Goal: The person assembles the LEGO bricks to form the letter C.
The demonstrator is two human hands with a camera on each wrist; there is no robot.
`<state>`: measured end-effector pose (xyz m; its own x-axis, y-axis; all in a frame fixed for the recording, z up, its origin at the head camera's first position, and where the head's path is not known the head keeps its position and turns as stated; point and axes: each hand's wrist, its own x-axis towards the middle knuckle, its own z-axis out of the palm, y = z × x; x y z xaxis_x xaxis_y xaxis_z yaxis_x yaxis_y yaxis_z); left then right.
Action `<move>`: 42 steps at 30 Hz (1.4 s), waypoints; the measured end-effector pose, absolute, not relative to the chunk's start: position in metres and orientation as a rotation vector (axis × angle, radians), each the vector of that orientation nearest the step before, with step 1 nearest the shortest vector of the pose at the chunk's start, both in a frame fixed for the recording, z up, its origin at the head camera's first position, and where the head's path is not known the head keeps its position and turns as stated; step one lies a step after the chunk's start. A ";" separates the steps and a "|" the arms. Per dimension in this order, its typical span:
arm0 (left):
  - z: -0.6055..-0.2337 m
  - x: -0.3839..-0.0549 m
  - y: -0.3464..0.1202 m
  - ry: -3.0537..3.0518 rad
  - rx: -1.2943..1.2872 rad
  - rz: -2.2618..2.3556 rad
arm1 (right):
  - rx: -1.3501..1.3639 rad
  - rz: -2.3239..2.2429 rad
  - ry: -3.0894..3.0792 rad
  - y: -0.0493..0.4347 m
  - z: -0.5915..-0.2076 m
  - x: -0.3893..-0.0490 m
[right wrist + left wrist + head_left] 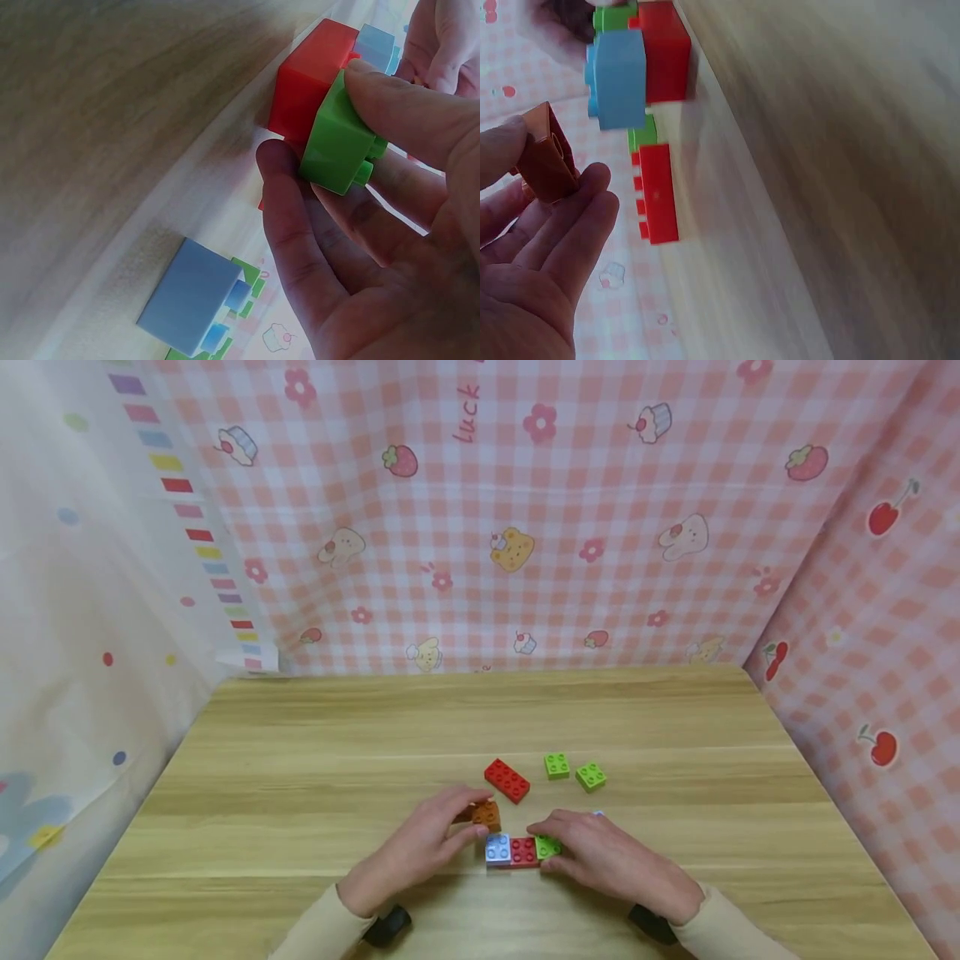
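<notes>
My left hand [427,833] pinches an orange-brown toy building brick [487,815] between thumb and fingers. In the left wrist view this brick [549,157] is tilted and its hollow underside partly shows. Just in front of it lies a joined row: a light blue brick [498,849] and a green brick [547,847] sit at the two ends of a longer red brick [523,852], whose middle studs are bare. My right hand [603,857] holds the row at its right end, thumb and fingers around the green brick [337,142].
Behind the hands lie a loose red brick [507,781] and two small green bricks [557,766] [591,777]. A blue brick [191,296] stands beyond the right hand, mostly hidden in the head view. The wooden table [300,735] meets patterned curtains at the back and sides.
</notes>
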<state>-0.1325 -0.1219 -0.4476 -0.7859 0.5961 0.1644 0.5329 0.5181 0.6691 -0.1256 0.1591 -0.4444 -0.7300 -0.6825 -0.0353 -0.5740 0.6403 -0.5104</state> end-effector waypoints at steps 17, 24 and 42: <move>-0.448 -0.119 -0.113 2.607 1.075 1.103 | -1.026 -0.675 2.655 0.160 -0.445 -0.125; -0.450 -0.118 -0.112 2.614 1.114 1.090 | -1.025 -0.687 2.644 0.160 -0.445 -0.124; -0.453 -0.115 -0.109 2.672 1.144 0.992 | -1.058 -0.686 2.691 0.161 -0.445 -0.122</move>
